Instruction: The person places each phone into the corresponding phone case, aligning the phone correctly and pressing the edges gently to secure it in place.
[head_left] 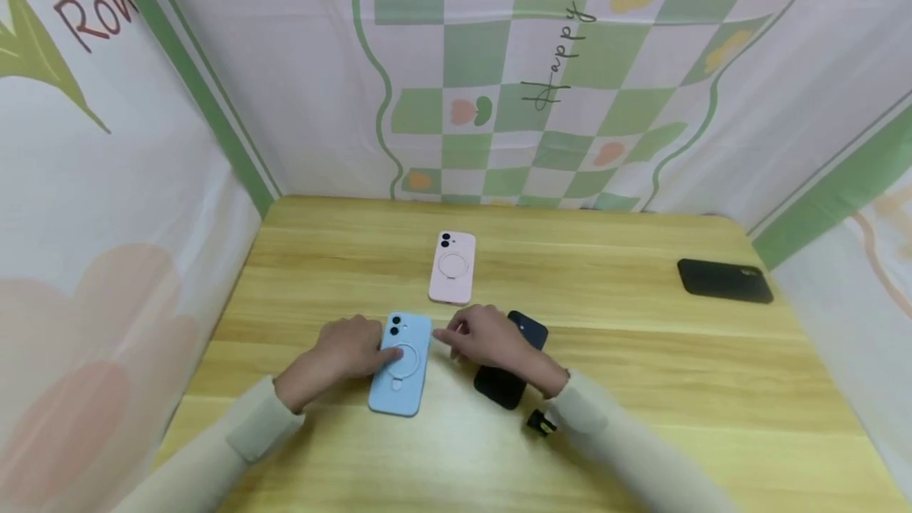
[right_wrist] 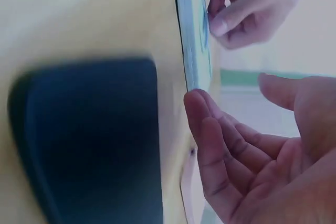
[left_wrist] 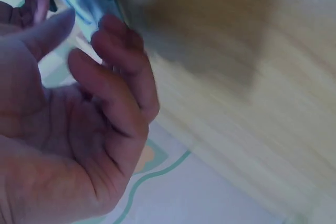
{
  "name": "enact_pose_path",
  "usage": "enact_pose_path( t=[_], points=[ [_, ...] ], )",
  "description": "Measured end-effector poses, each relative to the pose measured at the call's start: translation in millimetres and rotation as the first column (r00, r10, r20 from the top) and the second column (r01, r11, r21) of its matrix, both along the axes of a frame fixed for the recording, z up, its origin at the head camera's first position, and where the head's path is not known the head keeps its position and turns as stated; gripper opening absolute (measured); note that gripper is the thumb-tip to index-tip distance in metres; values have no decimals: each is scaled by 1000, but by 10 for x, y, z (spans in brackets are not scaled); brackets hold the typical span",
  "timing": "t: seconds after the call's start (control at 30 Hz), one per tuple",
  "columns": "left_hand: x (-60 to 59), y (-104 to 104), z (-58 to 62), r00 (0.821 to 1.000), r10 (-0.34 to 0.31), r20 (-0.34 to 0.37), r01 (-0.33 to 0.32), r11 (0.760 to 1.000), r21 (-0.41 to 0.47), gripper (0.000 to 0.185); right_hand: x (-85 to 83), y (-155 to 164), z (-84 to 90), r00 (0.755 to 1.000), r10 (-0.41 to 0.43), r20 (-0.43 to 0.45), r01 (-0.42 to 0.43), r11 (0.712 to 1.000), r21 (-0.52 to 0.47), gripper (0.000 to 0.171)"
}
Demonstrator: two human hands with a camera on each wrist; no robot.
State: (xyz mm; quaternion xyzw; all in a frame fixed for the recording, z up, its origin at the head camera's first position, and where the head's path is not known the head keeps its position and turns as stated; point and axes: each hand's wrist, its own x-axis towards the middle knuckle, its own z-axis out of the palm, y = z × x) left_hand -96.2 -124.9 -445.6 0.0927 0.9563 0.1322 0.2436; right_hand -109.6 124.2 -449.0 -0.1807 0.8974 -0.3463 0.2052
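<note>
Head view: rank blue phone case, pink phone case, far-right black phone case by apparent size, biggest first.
1. blue phone case, largest, though it lies nearest the camera, so its true size is unsure.
2-3. black phone case and pink phone case look about alike; the black one lies sideways and the pink one lengthwise, so I won't rank them.
</note>
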Motion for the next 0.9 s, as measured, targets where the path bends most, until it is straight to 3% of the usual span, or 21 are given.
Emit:
enact_pose_path(
  t=[0.23,0.4,0.53,0.67,0.77,0.9],
  points=[
    [-54,211,64,985,42,-164,-31,997,69,54,-217,591,143,971,-182,-152,199,974,107,54],
    [-52,390,125,980,45,-196,-26,995,97,71,-383,1271,172,953,-271,-133,293,936,193,78],
    [-36,503,156,981,14,-196,10,993,120,77,-481,1854,177,942,-321,-94,334,901,275,83],
    [-9,605,161,979,-37,-200,68,986,152,79,-550,2416,234,920,-379,-98,387,840,379,82],
    [6,691,159,978,-65,-199,101,980,173,81,-585,2810,291,902,-415,-120,420,781,462,92],
    [21,822,141,975,-97,-200,132,977,170,88,-611,3260,332,889,-432,-152,442,722,532,107]
  ],
)
